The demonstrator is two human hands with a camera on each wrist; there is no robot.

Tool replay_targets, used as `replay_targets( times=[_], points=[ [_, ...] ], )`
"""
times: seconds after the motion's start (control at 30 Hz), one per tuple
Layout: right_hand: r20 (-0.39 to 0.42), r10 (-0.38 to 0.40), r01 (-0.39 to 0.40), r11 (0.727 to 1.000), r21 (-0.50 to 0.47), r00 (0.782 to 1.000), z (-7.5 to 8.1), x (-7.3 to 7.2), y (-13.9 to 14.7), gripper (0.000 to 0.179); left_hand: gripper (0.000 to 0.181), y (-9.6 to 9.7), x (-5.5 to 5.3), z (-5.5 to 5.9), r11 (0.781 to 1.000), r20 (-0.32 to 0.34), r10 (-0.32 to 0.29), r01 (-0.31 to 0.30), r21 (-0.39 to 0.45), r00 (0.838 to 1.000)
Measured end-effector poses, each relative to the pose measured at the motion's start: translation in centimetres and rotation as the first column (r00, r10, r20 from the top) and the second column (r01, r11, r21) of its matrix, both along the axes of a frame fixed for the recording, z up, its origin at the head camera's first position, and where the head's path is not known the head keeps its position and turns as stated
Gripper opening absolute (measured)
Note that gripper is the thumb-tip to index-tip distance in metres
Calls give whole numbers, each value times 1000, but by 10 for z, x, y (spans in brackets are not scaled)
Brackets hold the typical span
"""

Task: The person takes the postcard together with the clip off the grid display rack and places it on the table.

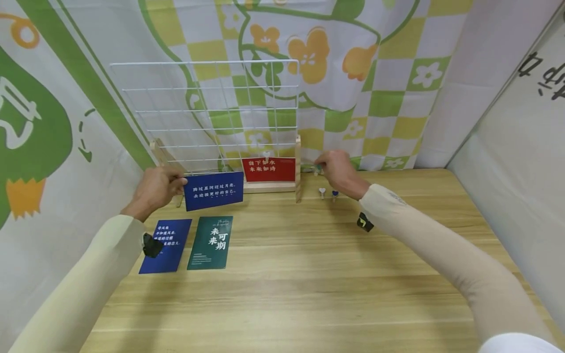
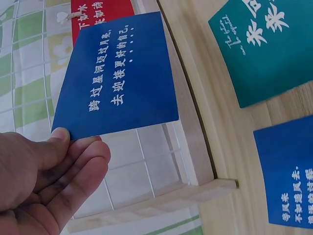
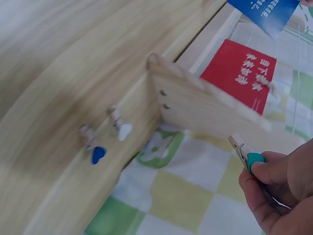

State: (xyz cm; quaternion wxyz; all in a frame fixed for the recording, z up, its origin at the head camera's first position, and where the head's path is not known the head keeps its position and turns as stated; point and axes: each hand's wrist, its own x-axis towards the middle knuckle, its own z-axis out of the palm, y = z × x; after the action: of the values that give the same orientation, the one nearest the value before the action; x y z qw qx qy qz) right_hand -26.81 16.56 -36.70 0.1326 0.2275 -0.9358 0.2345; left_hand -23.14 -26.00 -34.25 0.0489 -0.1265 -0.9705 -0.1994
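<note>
My left hand point(image 1: 160, 190) pinches a blue card point(image 1: 214, 191) with white writing by its corner, in front of the lower left of a white wire grid point(image 1: 212, 110). In the left wrist view thumb and fingers point(image 2: 59, 134) grip that card's edge. Between thumb and fingers my right hand point(image 1: 339, 169) holds a small wooden clothespin point(image 3: 239, 147) with a teal heart, right of the grid stand. A red card point(image 1: 269, 170) hangs at the grid's lower right from a clothespin with a white heart point(image 1: 267, 154).
A second blue card point(image 1: 169, 245) and a green card point(image 1: 211, 242) lie on the wooden table point(image 1: 282, 294) at the left. Two more clothespins, one with a white heart point(image 1: 322, 190) and one with a blue heart point(image 1: 335, 193), lie right of the stand's wooden foot point(image 1: 298, 169). Patterned curtains surround the table.
</note>
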Motion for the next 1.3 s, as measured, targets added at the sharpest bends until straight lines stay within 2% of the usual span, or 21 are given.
replay_targets(
  times=[0.33, 0.7, 0.93, 1.17, 1.3],
  points=[
    [46, -42, 42, 999, 7, 998, -13, 6, 34, 27, 15, 8, -5, -6, 993, 15, -114, 114, 9, 993],
    [195, -149, 129, 985, 114, 969, -26, 5, 63, 24, 16, 23, -7, -15, 989, 122, -151, 148, 29, 981],
    [185, -154, 128, 981, 148, 971, -40, 1, 75, 29, 15, 35, -11, -23, 985, 106, -172, 173, 5, 979],
    [190, -135, 93, 973, 213, 972, -48, -1, 82, 26, 15, 47, -12, -32, 985, 160, -170, 170, 12, 972],
    [207, -146, 93, 965, 244, 967, -54, -3, 85, 24, 13, 52, -13, -38, 985, 162, -173, 173, 9, 972]
  ],
)
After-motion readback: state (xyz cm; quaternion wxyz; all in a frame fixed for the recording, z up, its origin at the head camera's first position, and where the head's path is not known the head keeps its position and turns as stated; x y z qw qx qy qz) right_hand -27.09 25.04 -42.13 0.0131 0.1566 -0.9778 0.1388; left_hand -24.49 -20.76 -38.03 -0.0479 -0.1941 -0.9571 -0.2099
